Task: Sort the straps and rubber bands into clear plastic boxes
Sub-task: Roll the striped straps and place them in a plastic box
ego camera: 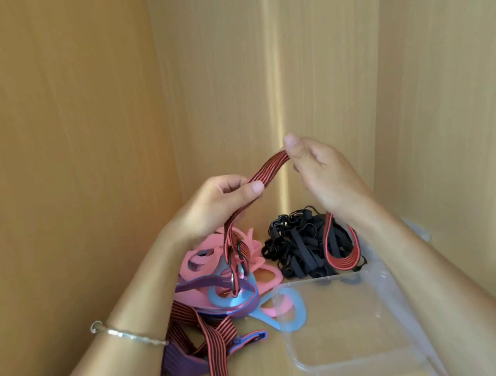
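Both pinched on strap (264, 167), left hand (218, 204) and right hand (322, 176); hook end below left risks snagging pink bands (204, 258).

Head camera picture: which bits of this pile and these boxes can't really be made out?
- Red-and-black striped strap: its run behind the right hand is hidden, so whether it joins the loop on the black rubber bands is unclear.
- Its buckle end: small and dark against the pink pieces.
- Clear plastic box: cut off by the bottom edge, far side behind the right forearm.
- Purple straps: partly under the left forearm and cut off below.
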The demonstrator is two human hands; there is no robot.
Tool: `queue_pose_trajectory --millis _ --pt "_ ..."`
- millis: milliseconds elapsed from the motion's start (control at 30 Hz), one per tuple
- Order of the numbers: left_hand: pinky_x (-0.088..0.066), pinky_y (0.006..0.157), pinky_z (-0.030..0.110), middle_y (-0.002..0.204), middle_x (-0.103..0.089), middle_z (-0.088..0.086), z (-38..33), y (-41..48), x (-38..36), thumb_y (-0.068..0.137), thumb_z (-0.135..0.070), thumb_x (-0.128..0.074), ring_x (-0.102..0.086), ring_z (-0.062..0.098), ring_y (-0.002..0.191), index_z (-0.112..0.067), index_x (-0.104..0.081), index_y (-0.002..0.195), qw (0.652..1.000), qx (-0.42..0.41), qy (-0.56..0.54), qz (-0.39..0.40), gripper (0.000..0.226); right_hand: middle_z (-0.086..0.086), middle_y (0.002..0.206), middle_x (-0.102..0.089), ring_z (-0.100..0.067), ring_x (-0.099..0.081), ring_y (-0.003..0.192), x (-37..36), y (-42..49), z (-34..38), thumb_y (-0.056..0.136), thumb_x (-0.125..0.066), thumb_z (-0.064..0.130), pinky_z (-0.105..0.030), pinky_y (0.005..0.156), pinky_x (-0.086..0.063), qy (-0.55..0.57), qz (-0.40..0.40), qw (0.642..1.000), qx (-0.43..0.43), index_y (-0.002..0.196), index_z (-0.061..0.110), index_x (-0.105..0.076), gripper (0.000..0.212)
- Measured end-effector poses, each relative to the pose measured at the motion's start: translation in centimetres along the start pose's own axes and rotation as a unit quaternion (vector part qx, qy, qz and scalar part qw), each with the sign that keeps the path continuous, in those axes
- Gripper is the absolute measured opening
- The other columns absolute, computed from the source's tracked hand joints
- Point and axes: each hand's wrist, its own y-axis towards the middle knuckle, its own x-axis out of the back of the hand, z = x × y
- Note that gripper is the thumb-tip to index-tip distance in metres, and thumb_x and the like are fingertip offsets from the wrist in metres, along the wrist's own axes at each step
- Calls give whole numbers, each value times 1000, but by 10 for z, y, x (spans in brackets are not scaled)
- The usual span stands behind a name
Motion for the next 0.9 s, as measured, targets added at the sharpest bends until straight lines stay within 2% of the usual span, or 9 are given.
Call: queue_pose_trajectory --millis 167,267,367,467,533,633,767,833,900 --pt "-27 41 21 43 -47 -11 -1 4 9 78 -32 -76 -38 3 40 -20 -58 58 969 -32 223 -102 30 16 72 -59 1 -51 63 6 -1 1 89 -64 40 -20 61 -40 -78 50 994 56 88 34 -64 6" --pt "-32 48 29 49 -48 -6 6 9 10 86 -33 -68 -41 10 46 -24 -59 61 930 -54 321 -171 27 18 88 -58 -3 -54 78 1 -2 1 90 -61 27 -26 71 -43 -177 70 978 84 104 30 -64 15" --pt "-32 51 32 49 -42 -4 7 9 3 91 -30 -57 -37 18 49 -21 -50 59 921 -53 331 -199 34 17 95 -55 -10 -54 87 -6 -3 -3 90 -56 24 -30 73 -43 -255 43 963 81 111 24 -62 21" --pt "-37 53 30 58 -43 -3 -3 8 -13 95 -25 -49 -42 17 55 -19 -42 68 948 -37 242 -204 29 10 82 -59 -17 -57 77 -10 -4 -4 87 -57 23 -35 67 -48 -266 29 962 53 96 23 -59 10" --pt "-51 59 39 68 -51 3 -12 6 -21 97 -24 -43 -52 19 62 -16 -43 76 971 -15 152 -183 22 5 75 -58 -21 -56 71 -11 -5 -2 82 -57 23 -35 62 -46 -242 31 969 38 86 20 -53 6" --pt "-53 53 45 62 -53 4 -19 4 -28 96 -26 -44 -55 23 53 -18 -44 79 981 -24 90 -170 19 -1 71 -58 -23 -54 64 -13 -5 -1 82 -52 22 -35 58 -43 -157 35 987 1 79 20 -41 11" --pt "-35 43 29 52 -40 -6 -21 5 -30 94 -25 -56 -38 16 44 -18 -44 78 978 -48 26 -200 22 -2 72 -61 -11 -62 52 -17 -4 2 88 -44 18 -41 65 -57 -9 22 999 -35 86 28 -36 12" --pt "-29 41 24 52 -36 -7 -25 6 -33 95 -21 -55 -33 11 42 -17 -43 80 976 -30 -61 -205 20 5 65 -51 -8 -50 45 -20 -3 5 92 -45 16 -30 56 -52 23 31 999 -37 99 30 -39 16" --pt "-28 42 23 56 -36 -5 -31 7 -38 96 -16 -49 -34 9 43 -17 -43 79 970 -10 -128 -207 18 13 59 -48 -3 -45 48 -23 -4 8 90 -51 16 -31 57 -41 62 62 995 -41 110 31 -42 26"
